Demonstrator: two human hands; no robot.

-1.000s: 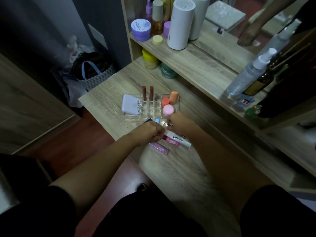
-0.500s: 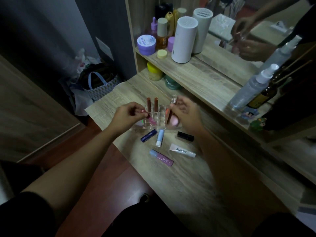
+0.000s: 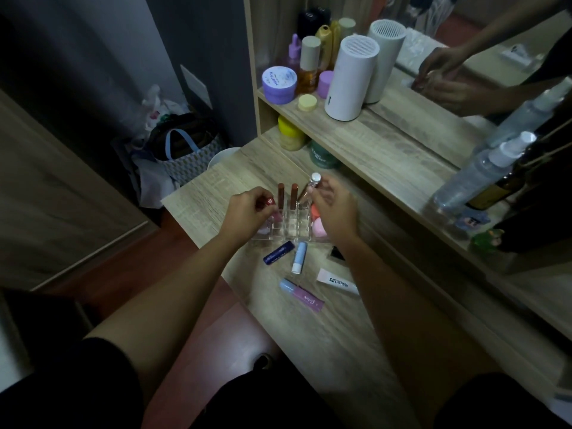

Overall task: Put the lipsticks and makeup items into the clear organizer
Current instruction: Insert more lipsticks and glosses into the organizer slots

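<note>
The clear organizer [image 3: 291, 232] stands on the wooden desk. Two brown lipsticks [image 3: 281, 195] stand upright in its back slots. My left hand [image 3: 247, 213] grips a small red-pink lipstick [image 3: 270, 202] over the organizer's left side. A silver-capped lip tube [image 3: 311, 187] is tilted over the back row, pinched in my right hand [image 3: 332, 209]. Pink and orange sponges [image 3: 317, 224] show at the organizer's right. In front of it on the desk lie a dark blue tube [image 3: 278, 252], a light blue stick [image 3: 299, 257], a white lip tube [image 3: 337, 281], a purple gloss [image 3: 302, 295] and a black item [image 3: 336, 253].
A shelf behind carries a purple jar [image 3: 279, 84], bottles and a white cylinder [image 3: 351, 78]. A yellow-lidded jar [image 3: 290, 134] and a green jar [image 3: 322, 154] sit under it. A spray bottle [image 3: 483, 168] stands at right by the mirror. A bag [image 3: 182, 153] sits on the floor at left.
Both hands have lifted from the loose items at the desk front to above the organizer, each carrying a lip product. The camera view has shifted slightly.
</note>
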